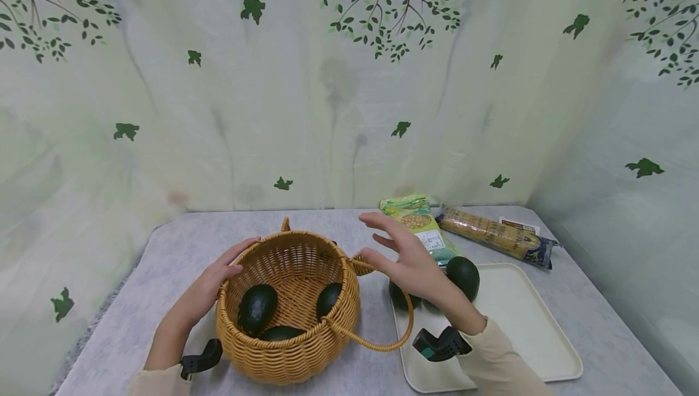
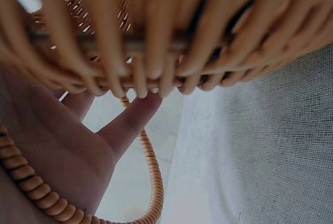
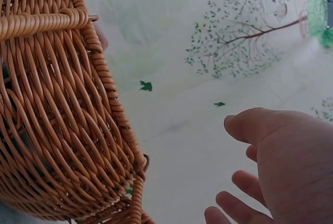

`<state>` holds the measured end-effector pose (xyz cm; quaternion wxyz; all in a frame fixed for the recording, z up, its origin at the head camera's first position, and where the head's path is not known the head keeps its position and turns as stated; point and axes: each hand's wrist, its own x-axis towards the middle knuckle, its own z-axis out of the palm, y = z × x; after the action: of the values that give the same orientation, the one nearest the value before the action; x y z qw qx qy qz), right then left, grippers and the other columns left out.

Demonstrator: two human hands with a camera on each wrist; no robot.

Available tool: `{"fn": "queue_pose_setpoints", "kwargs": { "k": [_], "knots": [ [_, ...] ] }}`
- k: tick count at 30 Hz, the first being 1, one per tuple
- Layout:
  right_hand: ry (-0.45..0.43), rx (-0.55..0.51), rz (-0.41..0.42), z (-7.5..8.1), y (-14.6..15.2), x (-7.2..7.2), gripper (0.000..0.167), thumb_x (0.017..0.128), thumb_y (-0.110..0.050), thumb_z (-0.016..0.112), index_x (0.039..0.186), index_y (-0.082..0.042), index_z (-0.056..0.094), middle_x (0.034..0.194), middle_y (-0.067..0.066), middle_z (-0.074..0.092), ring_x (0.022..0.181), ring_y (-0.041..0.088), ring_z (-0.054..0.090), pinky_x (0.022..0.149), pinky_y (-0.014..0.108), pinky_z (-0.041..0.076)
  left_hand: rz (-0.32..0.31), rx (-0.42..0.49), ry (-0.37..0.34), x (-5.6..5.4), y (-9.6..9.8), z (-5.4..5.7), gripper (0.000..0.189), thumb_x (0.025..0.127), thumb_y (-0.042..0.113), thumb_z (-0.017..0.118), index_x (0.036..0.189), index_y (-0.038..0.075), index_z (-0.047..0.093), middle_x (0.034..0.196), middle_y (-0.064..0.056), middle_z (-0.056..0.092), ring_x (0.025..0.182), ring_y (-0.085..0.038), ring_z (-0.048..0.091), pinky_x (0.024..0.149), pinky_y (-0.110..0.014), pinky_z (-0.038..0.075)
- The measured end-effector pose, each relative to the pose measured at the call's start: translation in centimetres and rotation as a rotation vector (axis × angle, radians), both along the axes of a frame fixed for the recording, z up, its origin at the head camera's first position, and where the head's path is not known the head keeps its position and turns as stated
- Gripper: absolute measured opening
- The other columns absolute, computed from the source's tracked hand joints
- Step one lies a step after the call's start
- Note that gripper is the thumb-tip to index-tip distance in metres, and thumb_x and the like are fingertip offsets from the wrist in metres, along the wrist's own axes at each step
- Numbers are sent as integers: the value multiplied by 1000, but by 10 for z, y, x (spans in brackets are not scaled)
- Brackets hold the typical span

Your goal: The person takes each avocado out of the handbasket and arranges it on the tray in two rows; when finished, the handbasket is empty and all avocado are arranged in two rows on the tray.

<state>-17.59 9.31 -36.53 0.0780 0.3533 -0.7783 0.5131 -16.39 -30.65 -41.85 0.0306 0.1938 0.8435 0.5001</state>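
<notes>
A round wicker basket (image 1: 289, 353) stands on the table in the head view, with three dark green avocados (image 1: 258, 309) inside. My left hand (image 1: 210, 284) holds its left rim, thumb over the edge; the left wrist view shows this hand (image 2: 57, 141) against the wicker, partly hidden. The looped handle (image 1: 382, 347) hangs out on the basket's right. Just above it is my right hand (image 1: 412, 262), holding nothing, fingers apart and slightly bent. In the right wrist view this hand (image 3: 291, 167) is apart from the basket (image 3: 57, 104).
On the right, a cream tray (image 1: 524, 323) bears more avocados (image 1: 463, 278), partly covered by my right forearm. Behind it lie a green-yellow food bag (image 1: 417, 220) and a long pasta packet (image 1: 494, 235). A leaf-patterned curtain (image 1: 338, 141) closes off the table's back.
</notes>
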Motion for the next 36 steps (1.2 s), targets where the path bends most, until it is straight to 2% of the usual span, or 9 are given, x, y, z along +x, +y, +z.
{"fn": "queue_pose_setpoints", "kwargs": {
  "k": [3,10,18,24,30,36],
  "knots": [
    [5,5,16,2,-8,-1,55,100,-12,69,151,-16,49,154,6,50,142,25,48,108,41,49,-2,6,1,0,0,0,53,111,28,34,164,23,29,167,-17,27,147,-51,28,96,-72,46],
    [23,22,69,6,-24,-2,54,99,-10,68,150,-8,50,151,10,52,140,26,51,105,38,51,-8,9,-5,0,0,0,53,111,28,34,164,23,29,167,-18,26,147,-51,28,95,-71,47],
    [2,74,118,8,-40,-5,51,102,-18,67,150,-12,51,150,6,53,139,22,52,106,33,50,-8,11,-3,-1,0,0,53,111,28,33,164,23,30,167,-17,26,147,-51,28,95,-70,48],
    [-21,115,166,10,-54,-8,48,102,-20,66,147,-12,53,149,8,54,136,25,55,102,39,53,-9,12,-4,-1,-1,-1,53,111,29,33,164,24,30,167,-17,27,147,-51,28,95,-71,47],
    [-59,151,218,11,-68,-11,45,102,-23,66,145,-13,55,145,5,57,134,19,55,103,36,52,-14,13,-6,-1,-1,0,53,111,29,32,164,22,29,167,-17,27,146,-51,29,96,-71,47],
    [-55,202,232,13,-78,-16,45,102,-22,67,145,-10,57,144,9,59,131,23,58,103,40,53,-18,17,-6,0,0,0,53,112,29,31,164,22,29,167,-18,27,146,-52,29,96,-72,46]
  ]
}}
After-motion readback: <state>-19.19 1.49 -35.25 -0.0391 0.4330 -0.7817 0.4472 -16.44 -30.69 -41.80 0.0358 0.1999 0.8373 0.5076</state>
